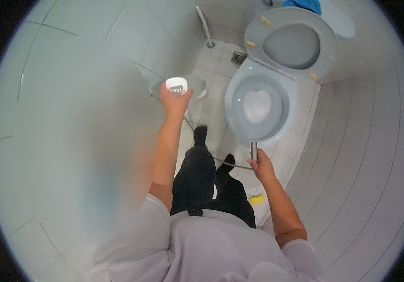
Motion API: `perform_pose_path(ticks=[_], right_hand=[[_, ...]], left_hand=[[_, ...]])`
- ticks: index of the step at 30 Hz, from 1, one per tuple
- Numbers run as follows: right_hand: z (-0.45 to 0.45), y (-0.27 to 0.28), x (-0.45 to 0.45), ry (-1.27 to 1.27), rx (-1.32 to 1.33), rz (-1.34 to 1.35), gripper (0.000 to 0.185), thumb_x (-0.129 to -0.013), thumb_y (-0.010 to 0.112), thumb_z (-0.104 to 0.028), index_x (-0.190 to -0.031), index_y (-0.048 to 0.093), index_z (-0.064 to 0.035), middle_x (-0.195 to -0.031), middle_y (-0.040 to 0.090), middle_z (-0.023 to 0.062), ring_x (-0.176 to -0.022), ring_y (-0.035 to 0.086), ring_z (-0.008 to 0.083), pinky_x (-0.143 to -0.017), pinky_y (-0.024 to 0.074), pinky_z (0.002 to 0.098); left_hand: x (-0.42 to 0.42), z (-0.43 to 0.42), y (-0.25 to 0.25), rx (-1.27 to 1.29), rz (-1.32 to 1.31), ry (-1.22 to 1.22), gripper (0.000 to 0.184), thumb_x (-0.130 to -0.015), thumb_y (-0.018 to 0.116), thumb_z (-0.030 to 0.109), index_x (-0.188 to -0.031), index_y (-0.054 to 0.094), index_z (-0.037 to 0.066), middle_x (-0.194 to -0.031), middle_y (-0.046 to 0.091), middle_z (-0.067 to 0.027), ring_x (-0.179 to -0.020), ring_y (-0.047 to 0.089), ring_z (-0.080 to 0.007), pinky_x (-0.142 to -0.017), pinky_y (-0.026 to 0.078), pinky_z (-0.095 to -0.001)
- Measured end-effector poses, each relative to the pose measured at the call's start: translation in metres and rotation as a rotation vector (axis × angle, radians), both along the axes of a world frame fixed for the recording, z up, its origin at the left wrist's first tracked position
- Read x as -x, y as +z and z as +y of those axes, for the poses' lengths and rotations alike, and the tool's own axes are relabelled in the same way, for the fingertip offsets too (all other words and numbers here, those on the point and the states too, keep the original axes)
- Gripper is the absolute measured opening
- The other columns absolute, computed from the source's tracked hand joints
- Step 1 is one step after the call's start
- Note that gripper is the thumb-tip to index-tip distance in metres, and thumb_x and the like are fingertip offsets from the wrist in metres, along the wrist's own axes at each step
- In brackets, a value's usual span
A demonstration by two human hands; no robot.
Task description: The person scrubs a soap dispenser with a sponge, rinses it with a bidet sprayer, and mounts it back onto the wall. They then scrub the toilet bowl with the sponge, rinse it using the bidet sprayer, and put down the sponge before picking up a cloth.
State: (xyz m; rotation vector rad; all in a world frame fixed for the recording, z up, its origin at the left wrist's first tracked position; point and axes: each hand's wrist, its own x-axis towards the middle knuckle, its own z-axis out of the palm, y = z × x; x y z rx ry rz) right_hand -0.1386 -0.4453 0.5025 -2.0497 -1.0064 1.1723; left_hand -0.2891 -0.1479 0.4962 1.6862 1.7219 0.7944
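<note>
Two hands are in use, each wrapped around something. At 11 o'clock in the view, the left hand (176,100) is curled around a white lettered thing (177,85); only its pale face shows, and what it is cannot be told. Just past 3 o'clock, the right hand (262,167) has its fingers closed about a metal sprayer (253,151), whose head points toward 12 over the near edge of the toilet bowl (230,101). Whether it touches the rim cannot be told. From it a hose (234,164) runs off toward 9, past the feet.

The bowl sits at 2 o'clock, its seat (296,16) raised beyond it. A yellow sponge (257,199) lies between 4 and 5.

The step in hand looks like aiming the sprayer at the bowl, though no jet can be made out. The next move probably calls for a steady right wrist, the head angled inward over the rim, and hose slack clear of the feet.
</note>
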Motion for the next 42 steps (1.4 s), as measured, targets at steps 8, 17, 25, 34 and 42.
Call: perform_pose_path(ticks=[8, 17, 25, 34, 42], right_hand=[[0.089, -0.033, -0.017, 0.129, -0.042, -0.033, 0.051, -0.069, 0.06, -0.037, -0.097, 0.045, 0.0032, -0.083, 0.052, 0.0216, -0.074, 0.051, 0.0376, -0.068, 0.041, 0.0403], [0.228, -0.099, -0.037, -0.036, 0.16, 0.231, 0.055, -0.072, 0.059, -0.038, -0.103, 0.042, 0.0035, -0.087, 0.053, 0.024, -0.082, 0.052, 0.0382, -0.071, 0.0413, 0.041], [0.344, -0.184, -0.082, 0.063, 0.085, -0.087, 0.043, -0.068, 0.062, -0.032, -0.089, 0.047, 0.0014, -0.076, 0.054, 0.0195, -0.072, 0.052, 0.0337, -0.064, 0.0398, 0.0416], [0.37, -0.224, -0.121, 0.115, -0.147, -0.466, 0.027, -0.064, 0.062, -0.019, -0.081, 0.049, -0.0029, -0.066, 0.053, 0.0103, -0.063, 0.05, 0.029, -0.072, 0.0355, 0.0387], [0.362, -0.22, -0.126, 0.198, -0.192, -0.622, 0.025, -0.062, 0.06, -0.021, -0.075, 0.049, -0.0037, -0.066, 0.05, 0.0119, -0.063, 0.049, 0.0296, -0.061, 0.0369, 0.0387]], left_hand=[[-0.057, 0.104, -0.035, 0.087, 0.059, 0.019, 0.08, -0.049, 0.074, 0.024, -0.111, 0.033, -0.004, -0.105, 0.043, -0.0188, -0.098, 0.044, -0.0303, -0.083, 0.037, -0.0366], [-0.142, 0.209, -0.154, 0.409, 0.47, -0.205, 0.08, -0.06, 0.067, 0.035, -0.126, 0.026, 0.02, -0.108, 0.035, -0.0189, -0.1, 0.039, -0.0356, -0.084, 0.036, -0.0404], [-0.175, 0.268, -0.225, 0.421, 0.515, -0.307, 0.072, -0.06, 0.066, 0.035, -0.119, 0.033, 0.011, -0.112, 0.038, -0.0153, -0.105, 0.039, -0.0305, -0.084, 0.037, -0.0415], [-0.193, 0.32, -0.294, 0.295, 0.719, -0.403, 0.071, -0.064, 0.061, 0.045, -0.118, 0.032, 0.008, -0.12, 0.033, -0.0121, -0.1, 0.048, -0.0272, -0.079, 0.042, -0.0389], [-0.203, 0.336, -0.297, 0.376, 0.829, -0.475, 0.074, -0.069, 0.054, 0.048, -0.122, 0.025, 0.006, -0.123, 0.029, -0.0135, -0.101, 0.047, -0.0296, -0.081, 0.042, -0.0382]])
